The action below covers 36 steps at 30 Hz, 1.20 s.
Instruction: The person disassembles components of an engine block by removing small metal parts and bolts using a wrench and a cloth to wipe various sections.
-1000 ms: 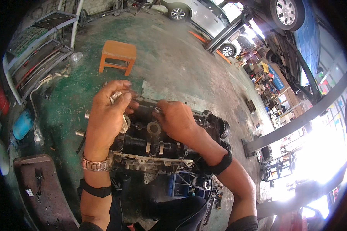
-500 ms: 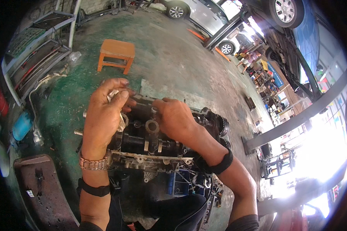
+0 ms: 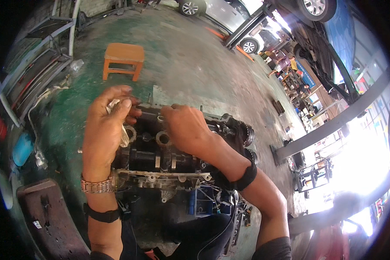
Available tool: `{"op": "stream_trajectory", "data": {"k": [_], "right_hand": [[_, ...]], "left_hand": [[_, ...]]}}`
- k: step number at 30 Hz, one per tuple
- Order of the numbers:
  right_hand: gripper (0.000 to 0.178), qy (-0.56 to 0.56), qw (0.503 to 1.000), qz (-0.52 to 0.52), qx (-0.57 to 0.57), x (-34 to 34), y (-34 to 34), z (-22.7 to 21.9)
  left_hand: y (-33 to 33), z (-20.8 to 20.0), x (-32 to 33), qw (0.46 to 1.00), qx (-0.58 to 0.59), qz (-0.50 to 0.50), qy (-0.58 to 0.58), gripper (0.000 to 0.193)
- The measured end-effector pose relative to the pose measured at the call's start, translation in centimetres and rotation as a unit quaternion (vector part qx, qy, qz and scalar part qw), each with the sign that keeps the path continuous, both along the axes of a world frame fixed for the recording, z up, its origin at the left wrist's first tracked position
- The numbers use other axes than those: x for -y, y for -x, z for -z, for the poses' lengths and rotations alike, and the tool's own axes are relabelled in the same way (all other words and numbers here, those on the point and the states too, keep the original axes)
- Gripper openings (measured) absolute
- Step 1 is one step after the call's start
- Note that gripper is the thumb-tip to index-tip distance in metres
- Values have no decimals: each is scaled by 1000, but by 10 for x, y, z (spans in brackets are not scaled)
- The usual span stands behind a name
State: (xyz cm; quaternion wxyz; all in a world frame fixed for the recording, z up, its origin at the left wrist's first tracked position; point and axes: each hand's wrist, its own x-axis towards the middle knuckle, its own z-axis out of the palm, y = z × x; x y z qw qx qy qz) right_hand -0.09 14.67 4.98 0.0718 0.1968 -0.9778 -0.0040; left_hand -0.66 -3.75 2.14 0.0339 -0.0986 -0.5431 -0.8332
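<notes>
In front of me is a dark, oily engine cylinder head (image 3: 184, 161) with camshafts and round openings along its top. My left hand (image 3: 103, 130) is raised over its left end, fingers curled around a crumpled whitish rag (image 3: 126, 135). The fingertips are bent toward the thumb, and part of the rag hangs out below them. My right hand (image 3: 184, 129) reaches over the middle of the head, its fingers closed and pointing down at the far side. What they grip, if anything, is hidden behind the knuckles. A pale ring-shaped opening (image 3: 163, 138) shows just left of that hand.
An orange stool (image 3: 124, 56) stands beyond the engine. A metal rack (image 3: 52, 52) is at the left, a brown tray (image 3: 47, 212) at the lower left. Beneath the head sits a blue crate (image 3: 203, 201). A lift post and cars are farther back, with people at the far right.
The whole view has shifted a little, so the engine, stool and both hands sit slightly farther left. Both hands keep nearly the same pose over the engine.
</notes>
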Motion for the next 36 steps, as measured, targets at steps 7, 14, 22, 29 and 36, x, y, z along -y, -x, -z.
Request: {"op": "stream_trajectory", "data": {"k": [7,14,22,29,36], "right_hand": [[19,-1,1000,-14,0,2,-5,-2],[24,10,1000,-17,5,4,-7,-4],[21,115,991,-57,-41,-15,-3,-3],[17,226,963,91,-114,-20,29,-26],[32,37,988,148,-7,-8,33,-5]], "left_hand": [[-1,1,-2,1000,-6,3,-5,21],[-3,-4,1,1000,-6,-10,14,21],[-3,-1,-3,1000,5,-3,-7,26],[0,-2,-1,1000,7,3,19,24],[0,-2,-1,1000,5,4,15,23]]}}
